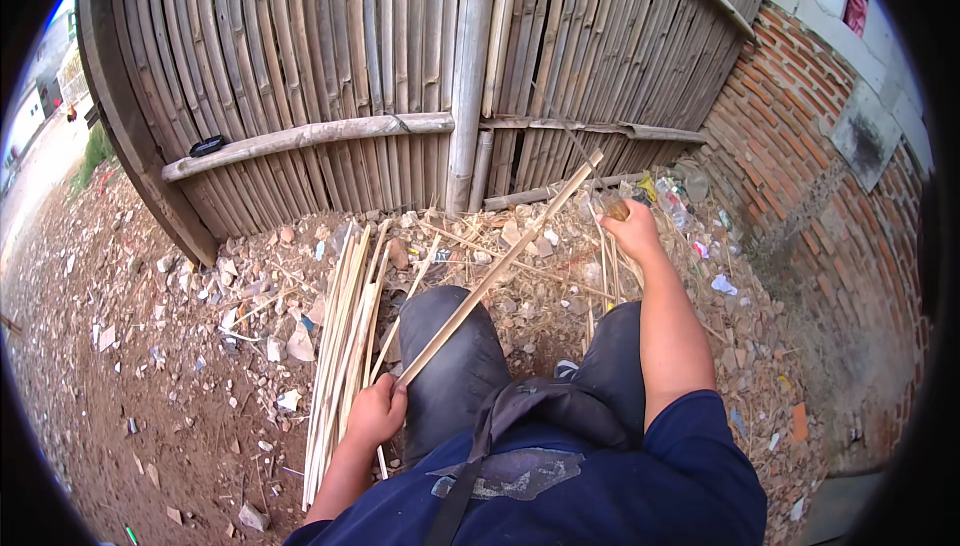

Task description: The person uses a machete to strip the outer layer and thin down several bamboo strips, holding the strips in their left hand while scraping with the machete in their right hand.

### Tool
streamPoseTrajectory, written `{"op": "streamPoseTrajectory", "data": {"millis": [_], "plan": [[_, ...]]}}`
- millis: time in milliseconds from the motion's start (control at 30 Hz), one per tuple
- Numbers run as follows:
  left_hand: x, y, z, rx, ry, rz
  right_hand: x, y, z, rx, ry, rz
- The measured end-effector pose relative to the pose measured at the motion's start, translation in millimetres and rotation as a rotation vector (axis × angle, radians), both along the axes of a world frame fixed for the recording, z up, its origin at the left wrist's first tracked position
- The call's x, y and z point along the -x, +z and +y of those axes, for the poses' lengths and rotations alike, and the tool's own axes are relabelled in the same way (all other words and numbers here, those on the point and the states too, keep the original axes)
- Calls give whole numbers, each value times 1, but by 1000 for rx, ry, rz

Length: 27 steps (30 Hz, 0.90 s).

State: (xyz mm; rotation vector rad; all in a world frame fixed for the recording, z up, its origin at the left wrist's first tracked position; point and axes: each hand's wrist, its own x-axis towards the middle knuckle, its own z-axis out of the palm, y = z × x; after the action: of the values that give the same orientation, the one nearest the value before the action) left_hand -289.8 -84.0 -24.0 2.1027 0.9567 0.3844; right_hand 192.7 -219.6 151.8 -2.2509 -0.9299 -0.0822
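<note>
My left hand [376,412] is closed around the lower end of a long, pale bamboo strip [500,264]. The strip slants up and away to the right, across my left knee. In my right hand [634,232] is the brownish handle of a knife [619,210]. Its thin, dark blade, seen almost edge-on, points up toward the fence and passes close by the strip's far end; whether they touch I cannot tell. A bundle of split bamboo strips [345,341] lies on the ground beside my left leg, next to my left forearm.
Ahead stands a bamboo fence [330,56] with a thick upright post [470,76]. A dark object [207,146] rests on its rail. To the right rises a brick wall [810,166]. Stones and litter, including a plastic bottle [673,208], cover the dirt. More strips [606,271] lie near my right knee.
</note>
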Motion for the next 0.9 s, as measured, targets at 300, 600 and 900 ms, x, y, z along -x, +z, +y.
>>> {"op": "streamPoseTrajectory", "data": {"millis": [300, 600, 900], "plan": [[-2, 7, 3, 47, 86, 66, 14, 0, 16, 71, 74, -16], [-15, 6, -2, 41, 112, 91, 51, 10, 37, 58, 302, -63], [-35, 22, -16, -59, 112, 159, 35, -25, 15, 160, 354, -63]]}}
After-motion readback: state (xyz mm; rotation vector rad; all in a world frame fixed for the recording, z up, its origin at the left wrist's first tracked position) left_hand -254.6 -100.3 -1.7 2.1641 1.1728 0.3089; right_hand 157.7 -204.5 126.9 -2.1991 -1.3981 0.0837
